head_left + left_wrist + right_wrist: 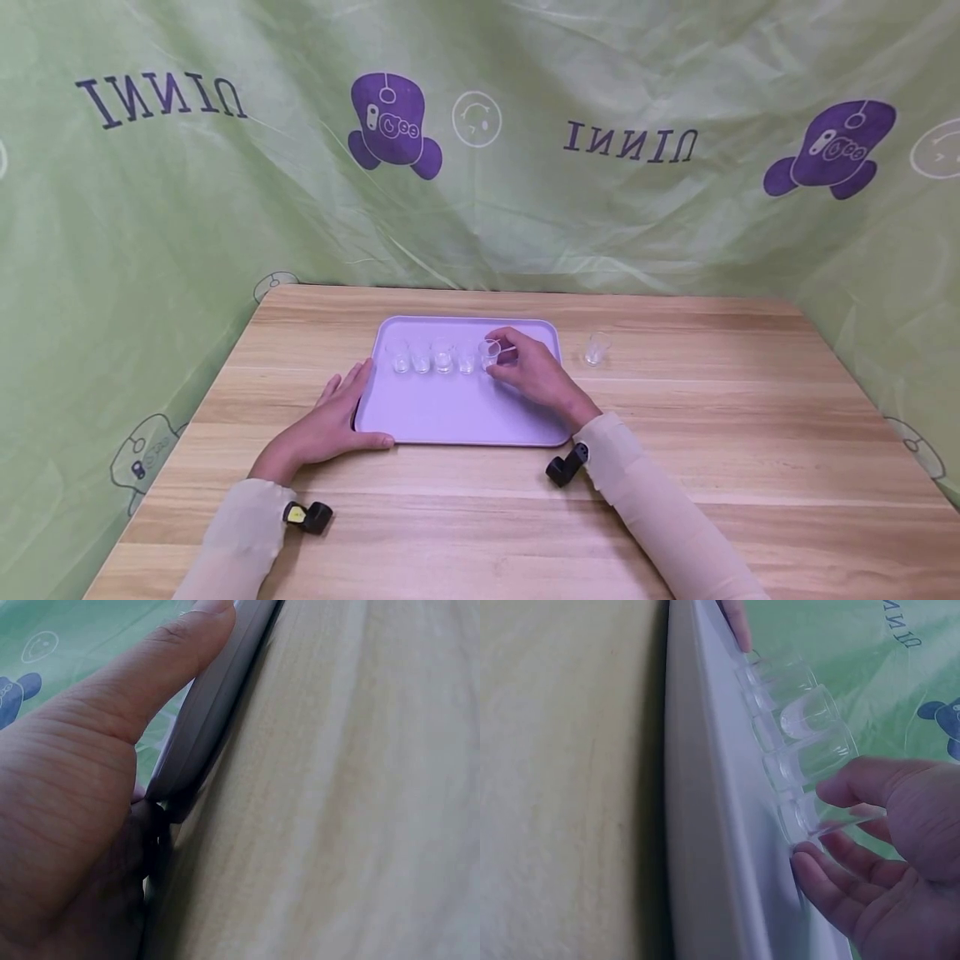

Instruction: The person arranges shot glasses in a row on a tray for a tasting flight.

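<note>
A pale purple tray (457,417) lies on the table with a row of several small clear shot glasses (443,358) standing across it. My right hand (536,373) pinches the shot glass (490,352) at the row's right end between thumb and fingers. In the right wrist view this glass (807,813) stands upright, its base close over the tray. My left hand (322,429) rests at the tray's front left corner, fingers stretched along the left side. The left thumb (176,664) lies over the front rim. One more shot glass (596,349) stands on the table, right of the tray.
The wooden table (735,433) extends around the tray on all sides. Behind it hangs a green cloth (525,217) with purple prints, also closing off both sides. A small black camera device (567,465) is worn at each wrist.
</note>
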`<state>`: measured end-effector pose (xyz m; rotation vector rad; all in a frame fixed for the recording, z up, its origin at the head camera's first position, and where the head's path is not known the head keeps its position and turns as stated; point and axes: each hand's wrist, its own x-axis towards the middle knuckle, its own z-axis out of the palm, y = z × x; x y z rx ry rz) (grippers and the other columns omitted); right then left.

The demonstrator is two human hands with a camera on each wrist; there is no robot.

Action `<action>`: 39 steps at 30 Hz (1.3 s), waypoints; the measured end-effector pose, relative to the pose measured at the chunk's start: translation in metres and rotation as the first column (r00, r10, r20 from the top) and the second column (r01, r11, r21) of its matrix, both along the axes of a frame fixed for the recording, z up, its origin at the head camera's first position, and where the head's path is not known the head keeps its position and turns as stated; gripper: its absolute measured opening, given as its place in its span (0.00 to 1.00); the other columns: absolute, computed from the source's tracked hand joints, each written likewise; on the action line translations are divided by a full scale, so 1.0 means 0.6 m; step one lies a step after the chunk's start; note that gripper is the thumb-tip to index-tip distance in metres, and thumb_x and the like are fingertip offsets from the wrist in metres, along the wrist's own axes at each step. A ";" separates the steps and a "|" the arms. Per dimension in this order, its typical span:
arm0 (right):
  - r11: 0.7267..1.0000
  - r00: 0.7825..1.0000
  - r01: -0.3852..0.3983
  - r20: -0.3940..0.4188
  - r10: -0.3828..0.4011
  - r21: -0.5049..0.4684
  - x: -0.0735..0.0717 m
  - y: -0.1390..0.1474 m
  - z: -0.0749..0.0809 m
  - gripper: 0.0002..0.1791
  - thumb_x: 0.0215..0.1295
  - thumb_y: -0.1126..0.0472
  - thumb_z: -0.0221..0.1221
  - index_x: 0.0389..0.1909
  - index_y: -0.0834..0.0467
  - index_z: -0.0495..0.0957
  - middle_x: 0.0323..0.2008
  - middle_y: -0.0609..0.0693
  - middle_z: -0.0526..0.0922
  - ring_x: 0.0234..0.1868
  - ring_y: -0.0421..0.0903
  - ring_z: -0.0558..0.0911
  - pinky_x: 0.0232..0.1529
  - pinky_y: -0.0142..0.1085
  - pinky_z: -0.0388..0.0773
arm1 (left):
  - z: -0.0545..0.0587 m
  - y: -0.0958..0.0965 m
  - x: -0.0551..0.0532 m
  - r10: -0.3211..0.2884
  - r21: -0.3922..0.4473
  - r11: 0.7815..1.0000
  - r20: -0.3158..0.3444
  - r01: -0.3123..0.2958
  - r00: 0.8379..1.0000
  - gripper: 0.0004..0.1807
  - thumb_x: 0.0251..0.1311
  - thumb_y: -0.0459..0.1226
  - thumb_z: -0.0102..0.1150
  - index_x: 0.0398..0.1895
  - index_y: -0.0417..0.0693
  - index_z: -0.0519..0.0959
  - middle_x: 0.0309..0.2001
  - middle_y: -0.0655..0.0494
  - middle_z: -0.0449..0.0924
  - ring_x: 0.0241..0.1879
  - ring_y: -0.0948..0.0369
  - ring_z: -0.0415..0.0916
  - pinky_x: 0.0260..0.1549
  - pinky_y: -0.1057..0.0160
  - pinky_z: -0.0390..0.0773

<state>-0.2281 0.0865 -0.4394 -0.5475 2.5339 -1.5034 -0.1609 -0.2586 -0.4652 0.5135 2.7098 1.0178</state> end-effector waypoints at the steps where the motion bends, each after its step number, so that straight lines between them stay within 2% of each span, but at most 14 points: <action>1: 1.000 1.000 -0.001 0.008 0.001 0.005 0.000 0.001 0.000 0.28 0.64 0.70 0.68 0.65 0.60 0.74 0.52 0.55 0.82 0.55 0.53 0.84 0.54 0.41 0.82 | 0.000 0.000 0.000 0.001 -0.001 1.000 0.002 -0.001 1.000 0.73 0.50 0.60 0.76 0.82 0.35 0.37 0.81 0.34 0.36 0.80 0.42 0.30 0.75 0.41 0.28; 9: 1.000 1.000 -0.018 0.004 0.018 0.025 0.001 0.012 0.003 0.30 0.65 0.68 0.68 0.67 0.62 0.72 0.54 0.58 0.81 0.56 0.55 0.82 0.59 0.44 0.80 | 0.001 0.000 0.001 0.002 -0.005 1.000 0.001 -0.002 1.000 0.73 0.50 0.60 0.76 0.82 0.35 0.37 0.81 0.34 0.37 0.80 0.42 0.30 0.75 0.42 0.28; 17: 0.997 0.995 -0.037 -0.088 0.043 0.061 -0.002 0.031 0.010 0.30 0.64 0.67 0.68 0.67 0.65 0.72 0.57 0.61 0.80 0.61 0.58 0.77 0.66 0.50 0.71 | 0.001 -0.001 0.001 0.001 -0.008 1.000 0.001 -0.001 1.000 0.73 0.51 0.60 0.76 0.82 0.36 0.37 0.81 0.35 0.37 0.80 0.43 0.30 0.75 0.43 0.28; 24: 0.996 0.996 0.001 -0.089 0.006 0.086 -0.005 0.057 0.032 0.33 0.64 0.68 0.68 0.69 0.62 0.71 0.64 0.62 0.76 0.66 0.60 0.72 0.68 0.53 0.68 | 0.002 0.000 0.001 0.004 -0.011 1.000 0.009 -0.004 1.000 0.73 0.51 0.61 0.76 0.83 0.37 0.37 0.81 0.35 0.37 0.80 0.42 0.29 0.75 0.41 0.28; 30: 0.992 0.986 0.048 -0.163 -0.029 0.115 -0.013 0.088 0.053 0.31 0.67 0.65 0.67 0.70 0.63 0.71 0.65 0.62 0.75 0.67 0.60 0.72 0.69 0.54 0.67 | 0.002 -0.001 0.000 0.004 -0.015 1.000 0.006 -0.004 1.000 0.73 0.51 0.61 0.76 0.83 0.36 0.36 0.81 0.35 0.37 0.80 0.42 0.30 0.75 0.41 0.28; 35: 0.979 0.981 0.095 -0.186 -0.061 0.178 -0.017 0.123 0.061 0.30 0.69 0.62 0.66 0.70 0.62 0.70 0.66 0.61 0.74 0.69 0.62 0.70 0.69 0.58 0.65 | 0.002 0.000 0.000 -0.003 -0.015 1.000 0.005 0.003 1.000 0.73 0.51 0.61 0.75 0.82 0.36 0.36 0.82 0.36 0.37 0.80 0.43 0.30 0.75 0.42 0.28; 39: 0.967 0.982 0.117 -0.172 -0.079 0.226 -0.016 0.149 0.061 0.31 0.70 0.62 0.65 0.71 0.62 0.69 0.68 0.62 0.71 0.71 0.62 0.67 0.70 0.59 0.63 | 0.002 0.000 0.000 -0.005 -0.012 1.000 0.005 0.005 1.000 0.73 0.51 0.61 0.75 0.82 0.36 0.36 0.82 0.35 0.36 0.80 0.43 0.30 0.75 0.43 0.27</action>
